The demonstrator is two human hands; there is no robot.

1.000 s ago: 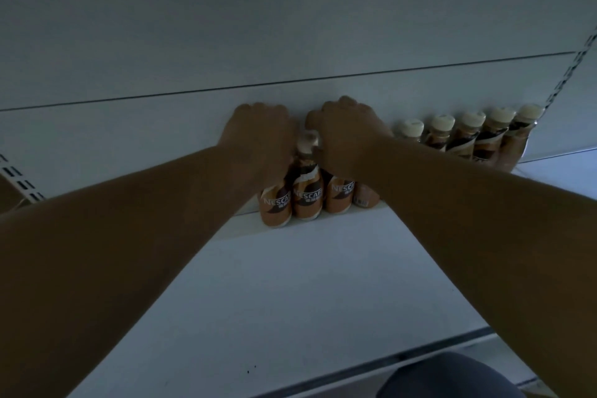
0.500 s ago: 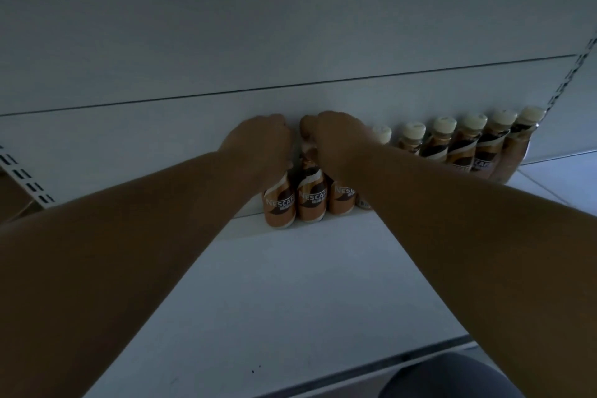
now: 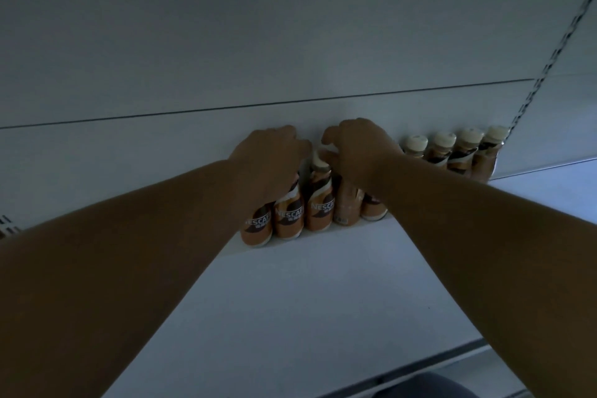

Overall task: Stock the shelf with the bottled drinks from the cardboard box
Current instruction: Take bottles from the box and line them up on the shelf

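Note:
A row of orange-brown coffee bottles (image 3: pixel 318 208) with cream caps stands at the back of a white shelf (image 3: pixel 323 284). Both arms reach deep into the shelf. My left hand (image 3: pixel 269 157) is curled over the tops of the leftmost bottles (image 3: pixel 258 228). My right hand (image 3: pixel 358 147) is curled over the caps of the bottles just right of centre, its thumb against one cap (image 3: pixel 319 163). Several more bottles (image 3: pixel 462 153) continue the row to the right, untouched. The cardboard box is out of view.
The white back wall (image 3: pixel 226 145) of the shelf unit rises right behind the bottles. A slotted metal upright (image 3: pixel 549 64) runs diagonally at the right. The shelf's dark front edge (image 3: pixel 403 371) lies near me, with a dark blue shape (image 3: pixel 429 388) below it.
The view shifted slightly; both hands stay on the bottle tops. One more bottle base now shows at the left end under my left hand, and the group looks pushed closer together.

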